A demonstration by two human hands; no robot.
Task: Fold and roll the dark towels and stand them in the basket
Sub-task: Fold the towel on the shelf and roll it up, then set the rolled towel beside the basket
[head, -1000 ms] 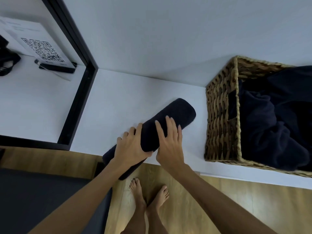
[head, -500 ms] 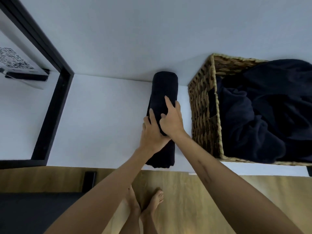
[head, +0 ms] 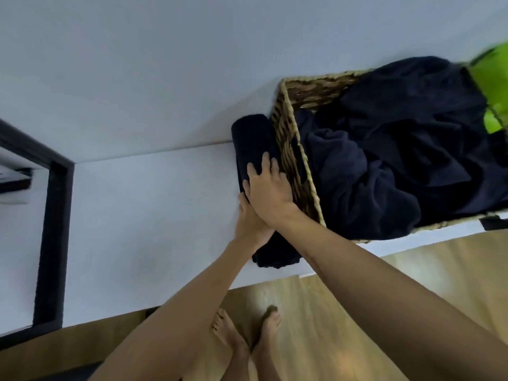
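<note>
A rolled dark towel (head: pixel 253 141) lies on the white shelf (head: pixel 143 210), its long side pressed against the left wall of the wicker basket (head: pixel 288 149). My right hand (head: pixel 270 193) lies over the roll's middle, fingers spread across it. My left hand (head: pixel 251 224) grips the roll just below, partly under the right hand. The roll's near end sticks out past the shelf's front edge. Loose, crumpled dark towels (head: pixel 398 160) fill the basket.
A black-framed mirror (head: pixel 53 235) stands at the left end of the shelf. A white wall rises behind the shelf. A green object (head: pixel 492 86) shows at the basket's far right. Wooden floor and bare feet (head: pixel 247 339) lie below.
Both hands have turned the rolled towel from a diagonal lie to lengthwise and pushed it right, up against the basket's side. The camera view has shifted right.
</note>
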